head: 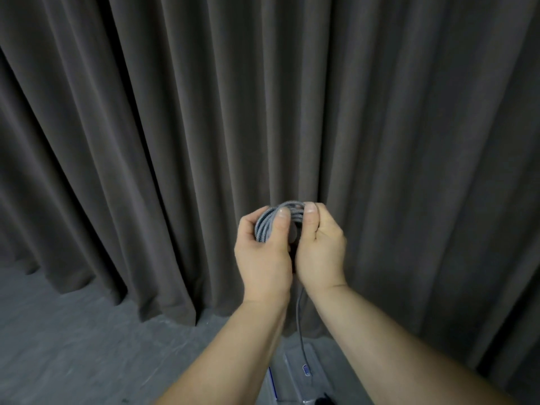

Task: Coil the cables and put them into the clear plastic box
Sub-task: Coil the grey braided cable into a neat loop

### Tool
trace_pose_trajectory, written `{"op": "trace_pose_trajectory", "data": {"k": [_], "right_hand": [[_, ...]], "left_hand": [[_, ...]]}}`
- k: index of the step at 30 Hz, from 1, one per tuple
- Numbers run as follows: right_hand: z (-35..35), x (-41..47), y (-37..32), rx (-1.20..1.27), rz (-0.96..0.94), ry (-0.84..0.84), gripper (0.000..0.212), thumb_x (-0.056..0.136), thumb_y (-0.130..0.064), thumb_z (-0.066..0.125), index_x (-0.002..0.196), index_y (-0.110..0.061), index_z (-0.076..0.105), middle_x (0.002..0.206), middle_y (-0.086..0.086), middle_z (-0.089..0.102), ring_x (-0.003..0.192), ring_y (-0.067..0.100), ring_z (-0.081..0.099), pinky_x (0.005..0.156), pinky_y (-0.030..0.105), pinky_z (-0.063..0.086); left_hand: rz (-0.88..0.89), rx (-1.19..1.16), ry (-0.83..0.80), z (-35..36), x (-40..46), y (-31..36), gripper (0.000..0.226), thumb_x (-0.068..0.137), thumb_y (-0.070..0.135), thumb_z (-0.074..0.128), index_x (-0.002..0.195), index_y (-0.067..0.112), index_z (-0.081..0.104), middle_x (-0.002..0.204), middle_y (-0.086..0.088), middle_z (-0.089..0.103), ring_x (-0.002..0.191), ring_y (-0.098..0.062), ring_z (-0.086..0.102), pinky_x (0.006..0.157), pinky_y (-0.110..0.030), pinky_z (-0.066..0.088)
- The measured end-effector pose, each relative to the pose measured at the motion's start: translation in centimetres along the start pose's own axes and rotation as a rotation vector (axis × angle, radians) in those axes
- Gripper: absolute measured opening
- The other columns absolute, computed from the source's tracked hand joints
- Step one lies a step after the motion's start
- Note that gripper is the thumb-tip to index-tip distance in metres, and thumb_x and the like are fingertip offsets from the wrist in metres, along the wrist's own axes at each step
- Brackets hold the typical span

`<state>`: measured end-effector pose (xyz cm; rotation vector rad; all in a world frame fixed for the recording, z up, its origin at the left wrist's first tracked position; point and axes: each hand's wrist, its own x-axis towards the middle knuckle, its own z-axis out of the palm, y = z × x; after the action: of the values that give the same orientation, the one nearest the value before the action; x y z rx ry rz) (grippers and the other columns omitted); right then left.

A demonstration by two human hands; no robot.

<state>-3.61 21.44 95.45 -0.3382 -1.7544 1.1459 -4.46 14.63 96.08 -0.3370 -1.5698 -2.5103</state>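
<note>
A dark pleated curtain (263, 97) fills the background, its hem meeting the grey floor (73, 331); open room is seen to either side of the raised forearms. The grey braided cable (264, 226) is held in mid-air as a coil, gripped between the left hand (263, 258) and the right hand (320, 252), thumbs pressed on top. A loose tail is seen hanging between the wrists.
</note>
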Motion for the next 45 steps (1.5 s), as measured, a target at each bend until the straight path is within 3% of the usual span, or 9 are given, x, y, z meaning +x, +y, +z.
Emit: {"op": "trace_pose_trajectory", "data": {"k": [7,14,19,23,27,31,39,42,45], "right_hand": [[-1.5,1.2,0.2,0.035,-0.06,-0.296,0.032,0.097,-0.018,0.046,0.126,-0.025,0.058,0.12,-0.01,0.058,0.108,0.003,0.056,0.098,0.022,0.041],[-5.2,2.4,-2.2,-0.478,-0.312,-0.802,0.102,0.072,-0.046,0.075,0.151,-0.036,0.013,0.137,-0.014,0.034,0.13,0.006,0.037,0.107,0.026,0.033],[-4.7,2.0,-2.3,-0.597,-0.314,-0.738,0.121,0.064,-0.062,0.075,0.152,-0.031,0.0,0.12,-0.007,0.028,0.12,0.015,0.041,0.097,0.031,0.04],[-5.1,1.5,-2.2,-0.611,-0.335,-0.692,0.117,0.067,-0.065,0.071,0.153,-0.029,0.0,0.111,-0.01,0.024,0.113,0.016,0.045,0.089,0.03,0.041],[-5.0,0.9,-1.7,-0.63,-0.353,-0.693,0.11,0.071,-0.068,0.063,0.152,-0.027,0.001,0.127,-0.006,0.023,0.127,0.016,0.034,0.098,0.032,0.04],[-4.7,0.8,-1.3,-0.606,-0.306,-0.727,0.099,0.075,-0.067,0.058,0.148,-0.027,0.004,0.14,-0.003,0.022,0.121,0.026,0.049,0.094,0.038,0.045],[-4.0,1.0,-2.2,-0.618,-0.247,-0.77,0.098,0.081,-0.06,0.058,0.15,-0.026,-0.003,0.156,0.002,0.017,0.132,0.028,0.042,0.103,0.037,0.039],[-3.9,1.5,-2.7,-0.299,-0.086,-0.783,0.088,0.078,-0.059,0.059,0.148,-0.031,0.013,0.153,-0.004,0.026,0.137,0.012,0.035,0.112,0.029,0.029],[-2.7,1.4,-3.0,0.262,0.128,-0.613,0.048,0.092,-0.044,0.046,0.137,-0.029,0.042,0.142,-0.007,0.046,0.131,0.002,0.041,0.115,0.028,0.027]], "left_hand": [[-0.006,0.073,-0.068,-2.1,2.7,0.4,0.018,0.08,0.03,0.075,0.09,0.016,0.067,0.061,0.009,0.057,0.055,-0.01,0.047,0.062,-0.034,0.044],[0.029,0.103,-0.066,-2.8,3.7,0.5,0.026,0.069,0.039,0.074,0.087,0.021,0.068,0.069,0.009,0.062,0.06,-0.008,0.052,0.07,-0.033,0.042],[-0.011,0.039,-0.072,-2.0,3.2,0.8,0.025,0.076,0.034,0.074,0.091,0.015,0.067,0.064,0.01,0.059,0.058,-0.007,0.05,0.069,-0.033,0.041],[-0.015,0.045,-0.079,-1.8,3.0,0.9,0.028,0.073,0.036,0.075,0.091,0.016,0.066,0.065,0.01,0.058,0.06,-0.009,0.05,0.071,-0.037,0.043],[-0.074,-0.006,-0.07,-1.6,2.7,1.1,0.02,0.085,0.026,0.073,0.095,0.01,0.065,0.058,0.011,0.053,0.052,-0.006,0.045,0.064,-0.033,0.043],[-0.108,-0.072,-0.093,-1.4,2.4,1.3,0.016,0.089,0.019,0.067,0.099,0.008,0.062,0.055,0.008,0.048,0.045,-0.006,0.038,0.05,-0.025,0.039],[-0.083,-0.064,-0.147,-1.6,2.3,1.7,0.014,0.09,0.006,0.064,0.103,0.011,0.06,0.06,0.005,0.052,0.048,-0.007,0.044,0.052,-0.023,0.044],[-0.08,-0.09,-0.157,-1.5,2.6,1.9,0.009,0.092,0.005,0.061,0.099,0.01,0.059,0.058,0.003,0.05,0.045,-0.008,0.04,0.049,-0.024,0.04],[0.004,-0.06,-0.181,-1.3,2.6,2.3,0.008,0.092,0.003,0.061,0.097,0.01,0.059,0.056,0.007,0.053,0.044,-0.006,0.042,0.049,-0.024,0.043]]}}
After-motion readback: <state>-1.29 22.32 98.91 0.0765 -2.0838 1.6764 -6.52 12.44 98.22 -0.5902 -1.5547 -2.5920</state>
